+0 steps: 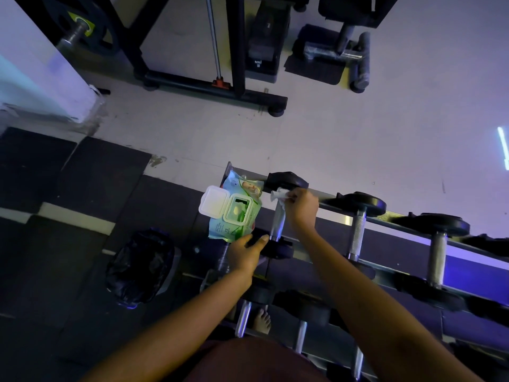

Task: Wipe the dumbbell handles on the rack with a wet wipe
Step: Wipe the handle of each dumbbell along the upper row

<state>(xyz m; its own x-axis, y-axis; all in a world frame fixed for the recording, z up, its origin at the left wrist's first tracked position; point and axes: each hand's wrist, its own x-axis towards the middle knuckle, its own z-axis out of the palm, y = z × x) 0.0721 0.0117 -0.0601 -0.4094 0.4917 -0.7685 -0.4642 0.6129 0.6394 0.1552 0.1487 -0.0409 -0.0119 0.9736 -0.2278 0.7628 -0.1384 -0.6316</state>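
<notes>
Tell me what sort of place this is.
Most likely a gym or weight room: dumbbells sit on a rack, a weight plate hangs on a bar at upper left, and dark rubber mats cover part of the floor.

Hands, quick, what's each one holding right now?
Left hand: grips the near end of the dumbbell.
Right hand: pinches the wet wipe against that dumbbell.

Head view, steeply down onto rack [338,213]

Pale tiled floor [344,133], dark rubber mats [68,188] at left, black machine frame [192,85] beyond, white pillar [35,67], violet light.
</notes>
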